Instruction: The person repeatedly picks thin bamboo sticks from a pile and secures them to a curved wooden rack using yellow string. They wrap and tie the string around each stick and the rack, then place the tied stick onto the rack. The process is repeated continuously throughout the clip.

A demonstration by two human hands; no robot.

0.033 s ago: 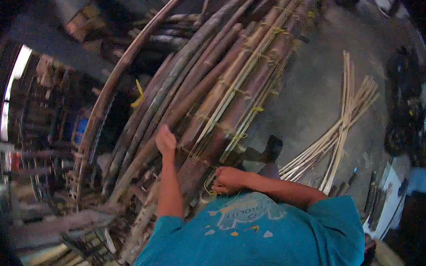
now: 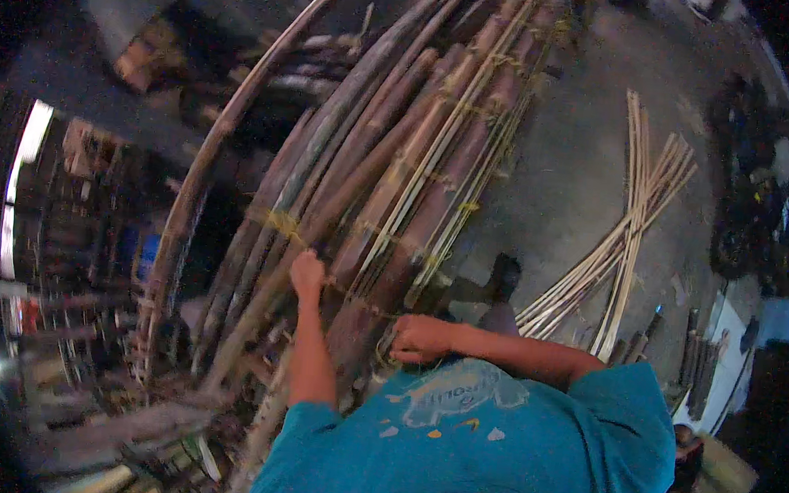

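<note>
My left hand [image 2: 307,270] is closed over the brown poles, with a blurred yellow strip [image 2: 283,223] running from its fingertips toward the upper left. In front of my shirt, my right hand [image 2: 420,338] is closed on a thin yellowish cord [image 2: 386,344], which loops beside its fingers. Between and beyond both hands lies a long bundle of brown poles [image 2: 378,218] with pale thin sticks [image 2: 406,207] along it. Yellow ties [image 2: 469,208] cross these at several places. Motion blur hides the fine detail at my fingers.
On the grey floor to the right, pale thin sticks [image 2: 633,220] lie crossed. A long curved pole [image 2: 203,162] stands at the left, near stacked wood and racks. Dark clutter [image 2: 745,196] lines the far right, and loose wood pieces [image 2: 109,482] fill the lower left.
My left hand has come slightly down and its fingers look more closed. The yellow strip has shifted down and right, to my left fingertips. My right hand has barely moved.
</note>
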